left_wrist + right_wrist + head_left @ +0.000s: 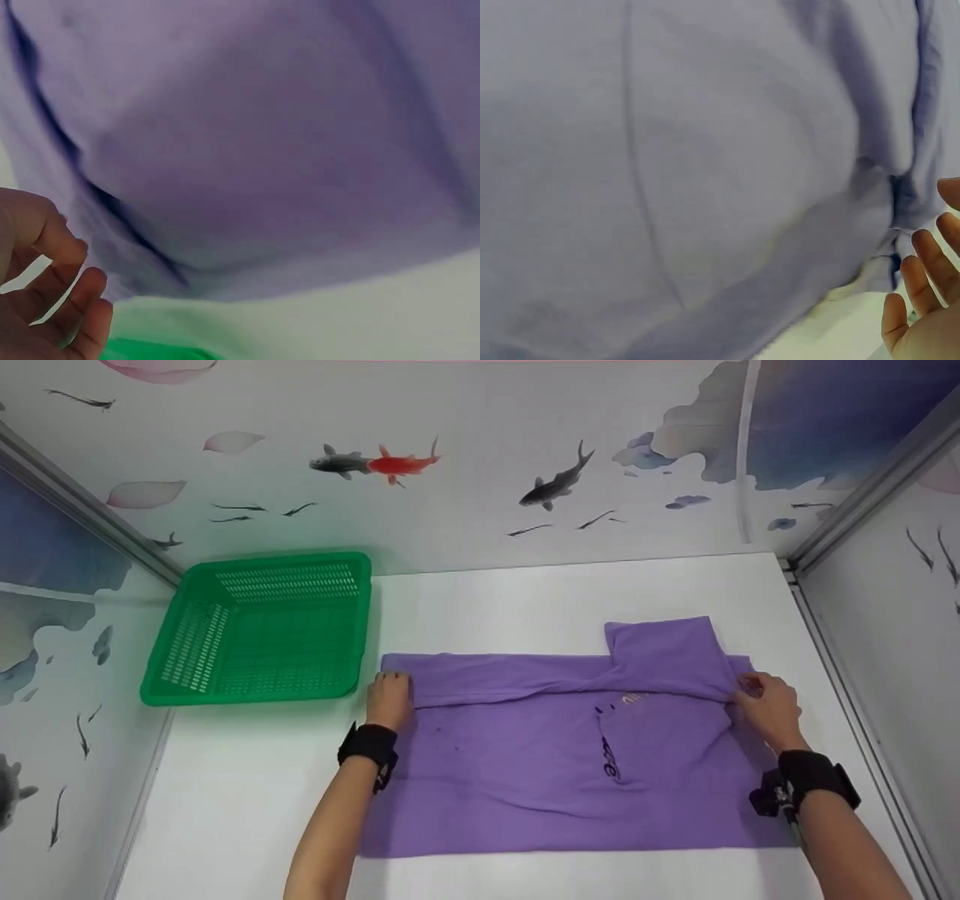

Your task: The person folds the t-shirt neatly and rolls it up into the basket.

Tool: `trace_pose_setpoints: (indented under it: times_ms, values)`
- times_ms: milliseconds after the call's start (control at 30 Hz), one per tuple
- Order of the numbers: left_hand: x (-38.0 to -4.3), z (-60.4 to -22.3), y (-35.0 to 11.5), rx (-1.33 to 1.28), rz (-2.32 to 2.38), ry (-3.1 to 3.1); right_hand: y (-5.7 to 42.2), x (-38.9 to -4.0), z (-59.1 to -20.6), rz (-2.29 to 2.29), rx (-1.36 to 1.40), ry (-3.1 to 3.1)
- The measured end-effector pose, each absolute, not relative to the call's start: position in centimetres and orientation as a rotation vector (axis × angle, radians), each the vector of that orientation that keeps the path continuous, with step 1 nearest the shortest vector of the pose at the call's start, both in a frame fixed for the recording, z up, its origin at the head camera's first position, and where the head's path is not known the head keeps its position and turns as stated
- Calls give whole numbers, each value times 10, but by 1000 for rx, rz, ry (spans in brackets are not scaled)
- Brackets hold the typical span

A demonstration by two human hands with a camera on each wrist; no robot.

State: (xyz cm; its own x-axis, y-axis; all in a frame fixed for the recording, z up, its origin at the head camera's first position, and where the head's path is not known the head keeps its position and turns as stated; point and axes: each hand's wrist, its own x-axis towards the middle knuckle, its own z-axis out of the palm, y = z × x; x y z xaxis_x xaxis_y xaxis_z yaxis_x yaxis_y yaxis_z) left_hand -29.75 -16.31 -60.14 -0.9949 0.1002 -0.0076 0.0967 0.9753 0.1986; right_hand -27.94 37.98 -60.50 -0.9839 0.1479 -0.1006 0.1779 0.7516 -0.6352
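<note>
A purple T-shirt with dark and pale lettering lies flat, its far side folded over in a long strip. One squarish flap, seemingly a sleeve, sticks out beyond that strip. My left hand rests at the strip's left end; in the left wrist view its fingers bend loosely beside the cloth's edge. At the right end, my right hand has thumb and forefinger right by the fabric. The right wrist view shows its fingers spread and apart, with no cloth gripped between them.
A green plastic basket with slotted walls stands at the back left of the white table. Printed panels with painted fish enclose the table at the back and both sides. Black bands circle both wrists.
</note>
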Motion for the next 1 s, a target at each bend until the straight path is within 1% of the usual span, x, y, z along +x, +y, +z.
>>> trace_pose_setpoints:
  times_ms: [167, 333, 500, 600, 800, 900, 933, 1000]
  values:
    - [-322, -598, -110, 189, 498, 3117, 378, -299, -594, -1157, 296, 2880]
    - [-345, -599, -35, 224, 622, 3099, 368, -321, -594, -1186, 327, 2852]
    - [-360, -601, 40, 268, 681, 3040, 360, -337, -592, -1212, 317, 2825]
    - [-365, -600, 76, 232, 715, 2981, 359, -342, -590, -1233, 326, 2781]
    - [-377, -611, 116, 56, 810, 2884, 357, -349, -594, -1233, 344, 2679]
    - [-388, -630, 128, 18, 893, 2854, 357, -354, -598, -1246, 360, 2658]
    - [-395, -648, 132, 41, 953, 2897, 357, -356, -599, -1254, 372, 2657]
    - [-401, -655, 140, 24, 1039, 2867, 357, -361, -601, -1277, 407, 2660]
